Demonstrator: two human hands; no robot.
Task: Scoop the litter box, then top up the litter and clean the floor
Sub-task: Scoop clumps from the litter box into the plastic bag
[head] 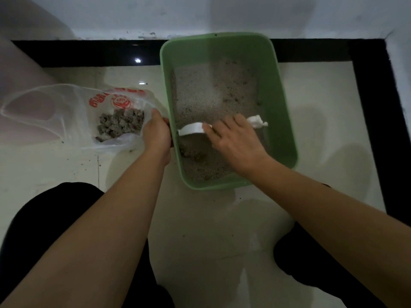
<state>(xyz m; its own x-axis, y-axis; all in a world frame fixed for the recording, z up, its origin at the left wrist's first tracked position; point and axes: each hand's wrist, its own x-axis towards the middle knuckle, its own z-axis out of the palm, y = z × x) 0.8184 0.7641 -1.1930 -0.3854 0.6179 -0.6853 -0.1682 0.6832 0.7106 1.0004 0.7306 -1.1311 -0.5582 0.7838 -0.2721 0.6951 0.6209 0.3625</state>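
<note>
In right hand [236, 142] grip, white scoop [191, 129]

Just one cam here, head-worn and wide-angle, tilted steeply down and a bit forward from right above the crouched person's lap, close enough that the green litter box [283, 121] on the floor [322, 103] fills mid-frame, with the wall [222, 14] base bending along the top edge.

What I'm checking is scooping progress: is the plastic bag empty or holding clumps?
Not empty: a grey pile of litter clumps shows through the clear plastic bag.
</note>
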